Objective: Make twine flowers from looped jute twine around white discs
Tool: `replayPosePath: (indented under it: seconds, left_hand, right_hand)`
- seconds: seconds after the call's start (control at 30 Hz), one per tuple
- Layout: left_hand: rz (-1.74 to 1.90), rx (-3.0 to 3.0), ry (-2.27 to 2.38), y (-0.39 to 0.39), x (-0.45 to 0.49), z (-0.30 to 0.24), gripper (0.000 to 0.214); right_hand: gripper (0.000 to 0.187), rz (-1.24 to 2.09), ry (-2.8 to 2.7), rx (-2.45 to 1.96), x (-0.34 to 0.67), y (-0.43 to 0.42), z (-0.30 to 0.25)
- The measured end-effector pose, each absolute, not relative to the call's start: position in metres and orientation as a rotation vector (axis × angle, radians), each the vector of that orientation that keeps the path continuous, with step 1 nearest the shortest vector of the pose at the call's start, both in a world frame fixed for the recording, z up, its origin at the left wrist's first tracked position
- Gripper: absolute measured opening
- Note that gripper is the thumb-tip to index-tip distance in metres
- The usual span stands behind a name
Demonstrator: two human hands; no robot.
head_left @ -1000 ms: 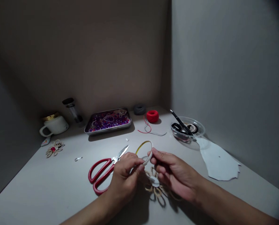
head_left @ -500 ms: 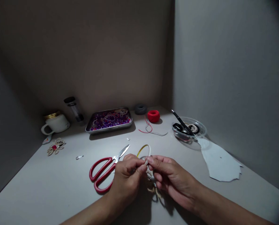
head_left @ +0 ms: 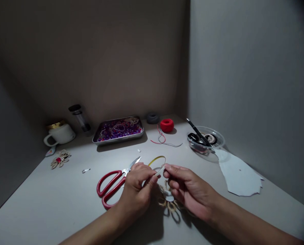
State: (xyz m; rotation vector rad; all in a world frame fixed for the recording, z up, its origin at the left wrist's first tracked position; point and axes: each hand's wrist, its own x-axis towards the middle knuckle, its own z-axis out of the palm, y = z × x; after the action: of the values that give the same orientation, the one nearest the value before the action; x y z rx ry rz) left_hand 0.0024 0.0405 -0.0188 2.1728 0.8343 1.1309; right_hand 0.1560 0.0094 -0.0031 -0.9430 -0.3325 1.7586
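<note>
So both hands pinched thin tape loop between fingertips, raised above twine flower, scissors lying near left.

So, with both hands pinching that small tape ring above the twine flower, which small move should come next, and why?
Probably peel a short length of strip off the tape ring. The left hand and right hand both pinch its near edge, a white end seems lifted there, and the twine flower lies just beneath, with the scissors close by.
</note>
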Motion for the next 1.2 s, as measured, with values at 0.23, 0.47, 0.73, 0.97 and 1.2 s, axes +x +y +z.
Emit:
replayPosePath:
  seconds: [0.23, 0.47, 0.73, 0.97, 1.2]
  left_hand:
    - [1.123, 2.174, 0.845, 0.039, 0.005, -0.015, 0.021]
    - [1.101, 2.328, 0.862, 0.037, 0.003, -0.016, 0.019]
    - [1.159, 2.959, 0.706, 0.049, -0.013, -0.017, 0.03]
    - [1.667, 2.499, 0.717, 0.041, -0.018, -0.014, 0.025]
    - [1.272, 1.892, 1.079, 0.057, -0.021, 0.006, 0.02]
  right_hand:
    - [0.023, 1.723, -0.635, -0.94, 0.152, 0.004, -0.006]
    - [0.027, 1.689, -0.695, -1.049, 0.152, 0.002, -0.005]
    - [0.02, 1.595, -0.682, -0.9, 0.162, 0.011, 0.002]
    - [0.022, 1.335, -1.136, -0.961, 0.166, 0.015, -0.001]
    - [0.025, 1.333, -1.156, -0.972, 0.173, 0.021, -0.008]
